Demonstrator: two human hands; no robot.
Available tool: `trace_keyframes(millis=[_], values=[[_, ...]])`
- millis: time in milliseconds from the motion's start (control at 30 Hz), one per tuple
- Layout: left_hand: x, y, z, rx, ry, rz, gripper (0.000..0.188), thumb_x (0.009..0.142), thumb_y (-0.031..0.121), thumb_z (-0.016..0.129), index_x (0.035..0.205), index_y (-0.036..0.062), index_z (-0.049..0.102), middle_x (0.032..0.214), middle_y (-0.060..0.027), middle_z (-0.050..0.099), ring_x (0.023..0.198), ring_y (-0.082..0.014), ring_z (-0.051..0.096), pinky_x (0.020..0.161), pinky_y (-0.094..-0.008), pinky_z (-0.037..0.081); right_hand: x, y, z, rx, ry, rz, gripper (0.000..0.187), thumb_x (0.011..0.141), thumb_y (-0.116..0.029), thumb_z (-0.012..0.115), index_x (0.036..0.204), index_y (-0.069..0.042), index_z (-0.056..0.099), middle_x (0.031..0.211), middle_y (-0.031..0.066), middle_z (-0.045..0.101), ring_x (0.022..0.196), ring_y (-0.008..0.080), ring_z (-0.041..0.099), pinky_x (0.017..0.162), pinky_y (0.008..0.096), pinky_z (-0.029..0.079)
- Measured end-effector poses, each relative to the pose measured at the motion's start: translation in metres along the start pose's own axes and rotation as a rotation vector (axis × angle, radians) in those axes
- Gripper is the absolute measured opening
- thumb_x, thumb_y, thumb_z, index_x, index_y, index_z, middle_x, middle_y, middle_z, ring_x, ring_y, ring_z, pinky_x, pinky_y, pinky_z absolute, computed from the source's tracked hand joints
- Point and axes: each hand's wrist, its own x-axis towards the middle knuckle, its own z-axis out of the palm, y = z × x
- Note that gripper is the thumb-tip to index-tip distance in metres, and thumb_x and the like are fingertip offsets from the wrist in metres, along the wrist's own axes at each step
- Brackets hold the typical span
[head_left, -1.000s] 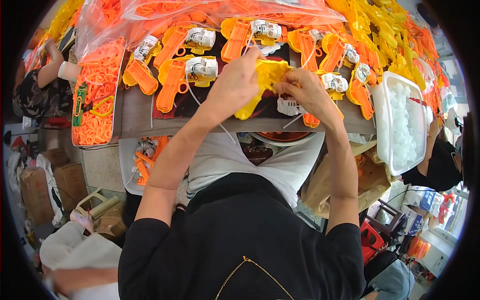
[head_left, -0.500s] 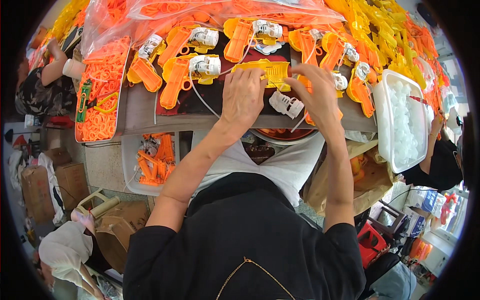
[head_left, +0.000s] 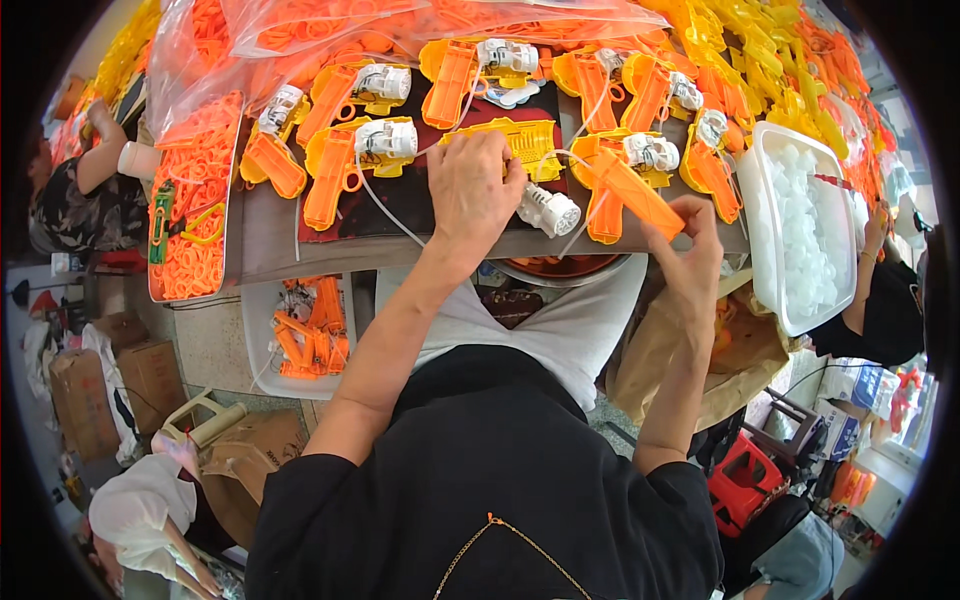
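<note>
Plainly, right fingers (head_left: 696,214) grasp a long orange grip (head_left: 636,194); left fingers (head_left: 514,178) hold a yellow shell (head_left: 530,142).

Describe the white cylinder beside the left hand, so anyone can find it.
Find the dark mat on the table. Near its front edge, right of the left hand, lies the white cylinder; unlike neighbours seated in yellow shells, it lies outside one.

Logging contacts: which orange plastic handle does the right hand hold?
The long orange plastic handle slanting down to the right, its lower end in the right hand; the others lie clear of that hand.
</note>
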Motion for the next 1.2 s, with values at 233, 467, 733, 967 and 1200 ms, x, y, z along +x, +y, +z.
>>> trace_keyframes(millis=[233,467,733,967,1200], values=[[0.005,-0.017,-0.014,-0.008,-0.089,0.137,0.015,0.079,0.013,0.073,0.089,0.0068,0.063,0.086,-0.0077,0.065,0.082,-0.0276,0.062,0.079,-0.0413,0.043,0.012,-0.077,0.044,0.223,0.277,-0.266,0.035,0.084,-0.003,0.079,0.112,0.000,0.059,0.098,0.0058,0.064,0.081,0.0137,0.061,0.072,0.0289,0.053],[-0.027,-0.005,-0.056,-0.786,-0.066,-0.352,0.055,0.098,0.028,0.064,0.140,-0.0023,0.046,0.122,-0.0217,0.056,0.116,-0.0359,0.055,0.097,-0.0438,0.046,-0.030,-0.086,0.104,-0.006,-0.014,-0.703,0.057,0.075,-0.006,0.079,0.129,-0.006,0.060,0.116,0.0098,0.064,0.104,0.0295,0.062,0.093,0.0427,0.044],[-0.031,0.007,-0.057,-0.389,-0.034,-0.121,0.066,0.080,0.008,0.076,0.139,0.0093,0.048,0.125,-0.0183,0.049,0.117,-0.0390,0.053,0.096,-0.0466,0.049,-0.021,-0.070,0.083,-0.303,0.126,-0.388,0.063,0.072,-0.013,0.083,0.130,-0.010,0.060,0.123,0.0092,0.061,0.116,0.0280,0.055,0.101,0.0408,0.036],[-0.043,-0.009,-0.051,-0.024,-0.070,0.036,0.040,0.078,0.003,0.073,0.116,0.0073,0.065,0.117,-0.0137,0.053,0.099,-0.0338,0.055,0.086,-0.0433,0.051,0.009,-0.077,0.063,-0.099,-0.074,-0.531,0.040,0.076,0.001,0.073,0.114,-0.007,0.066,0.112,0.0079,0.060,0.107,0.0301,0.054,0.093,0.0423,0.044],[-0.044,-0.036,-0.061,-0.129,-0.138,0.119,0.036,0.082,0.000,0.069,0.117,0.0080,0.068,0.115,-0.0140,0.056,0.099,-0.0334,0.055,0.088,-0.0421,0.050,0.045,-0.087,0.048,-0.337,-0.293,-0.847,0.030,0.082,-0.003,0.071,0.111,-0.004,0.065,0.115,0.0094,0.059,0.113,0.0319,0.053,0.095,0.0435,0.046]])
